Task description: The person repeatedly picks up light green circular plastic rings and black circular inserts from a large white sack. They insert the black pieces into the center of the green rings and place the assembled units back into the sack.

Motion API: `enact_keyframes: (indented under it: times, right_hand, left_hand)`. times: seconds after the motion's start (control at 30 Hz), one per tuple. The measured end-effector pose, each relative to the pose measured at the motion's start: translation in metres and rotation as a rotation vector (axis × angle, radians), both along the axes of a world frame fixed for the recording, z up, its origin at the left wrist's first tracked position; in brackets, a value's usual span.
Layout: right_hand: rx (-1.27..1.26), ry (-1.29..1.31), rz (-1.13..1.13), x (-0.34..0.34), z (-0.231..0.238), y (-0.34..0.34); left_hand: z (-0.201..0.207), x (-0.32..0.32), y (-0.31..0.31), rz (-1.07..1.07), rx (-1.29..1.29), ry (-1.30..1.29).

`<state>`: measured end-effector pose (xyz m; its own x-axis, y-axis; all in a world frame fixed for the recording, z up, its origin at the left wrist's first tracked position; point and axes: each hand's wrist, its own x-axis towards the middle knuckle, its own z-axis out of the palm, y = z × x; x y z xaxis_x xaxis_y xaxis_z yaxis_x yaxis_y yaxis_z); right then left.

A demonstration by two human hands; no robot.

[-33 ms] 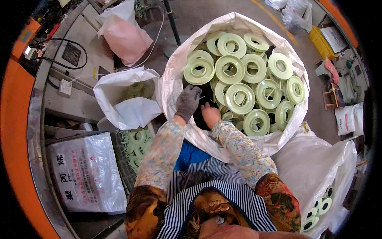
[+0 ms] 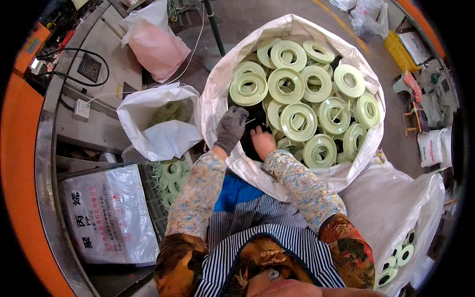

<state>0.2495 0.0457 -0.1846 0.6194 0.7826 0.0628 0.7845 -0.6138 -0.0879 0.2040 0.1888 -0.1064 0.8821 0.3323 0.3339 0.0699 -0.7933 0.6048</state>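
At the near left side of a big white woven sack (image 2: 228, 49), both hands work close together over a dark patch (image 2: 253, 118) whose nature I cannot make out. My left hand (image 2: 231, 129), in a grey glove, has its fingers curled closed, and a thin pale stick (image 2: 251, 120) juts from them. My right hand (image 2: 262, 142) is bare, its fingers bent in against the dark patch; whatever they grip is hidden. Beside them, pale green flanged plastic rings (image 2: 298, 122) fill the sack in a loose heap.
Left of the sack stands a smaller white bag (image 2: 170, 141) with green pieces inside. Below it are more green rings (image 2: 173, 171) among trimmings, next to a printed plastic bag (image 2: 109, 215). A translucent bag of rings (image 2: 396, 198) is at right. A pole (image 2: 213, 27) rises beyond.
My left hand has shifted very slightly down and to the left with the pale stick. Otherwise hands and rings look much the same.
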Motion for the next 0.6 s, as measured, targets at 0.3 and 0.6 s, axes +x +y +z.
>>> enact_keyframes:
  times: [0.3,0.6]
  right_hand:
    - [-0.072,0.130,-0.039,-0.023,0.027,-0.026]
    - [0.172,-0.095,-0.060,-0.024,0.086,-0.044]
  left_hand:
    - [-0.048,0.017,-0.017,-0.060,0.324,0.391]
    - [-0.044,0.032,-0.040,0.181,0.513,0.323]
